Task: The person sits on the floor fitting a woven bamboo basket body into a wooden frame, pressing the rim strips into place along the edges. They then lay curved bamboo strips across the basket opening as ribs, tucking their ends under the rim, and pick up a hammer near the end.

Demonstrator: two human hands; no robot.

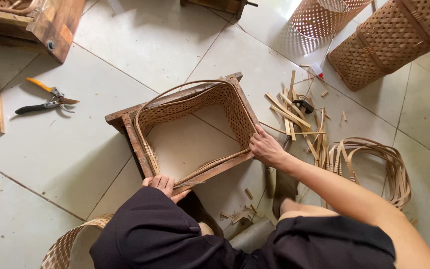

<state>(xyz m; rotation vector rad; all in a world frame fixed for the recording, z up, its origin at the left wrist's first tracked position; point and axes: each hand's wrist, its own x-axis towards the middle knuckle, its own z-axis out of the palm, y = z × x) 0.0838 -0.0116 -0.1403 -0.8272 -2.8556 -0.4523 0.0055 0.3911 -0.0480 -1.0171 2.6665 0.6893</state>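
Two hands: both rest on one square wooden frame [130, 117] with a woven liner, near the middle of the view.
Floor: large pale glossy tiles [165, 40] with thin grout lines, the biggest surface in sight.
Finished baskets: two tall lattice-woven baskets [389, 40] lie tilted at the top right, open weave, tan and light brown.
Wooden frame: rough, worn brown planks joined into a box shape, open at top and bottom so the tile shows through; it stands on the floor just in front of the person's knees.
Woven liner: a fine bamboo mat [235, 112] curves inside the frame walls, its upper rim strip bowing above the far edge.
Coiled strips: a loose loop of flat bamboo bands [389, 164] lies right of the frame.
Offcuts: short pale splints [294, 112] are scattered between frame and coil.
Pruning shears: yellow and black handles, metal blades [48, 99], lying well apart to the left.
Right hand [266, 148]: fingers curled over the frame's near right corner, pressing the rim strip against the wood.
Left hand [164, 185]: mostly under a dark sleeve; fingers bent against the frame's near edge, gripping it.
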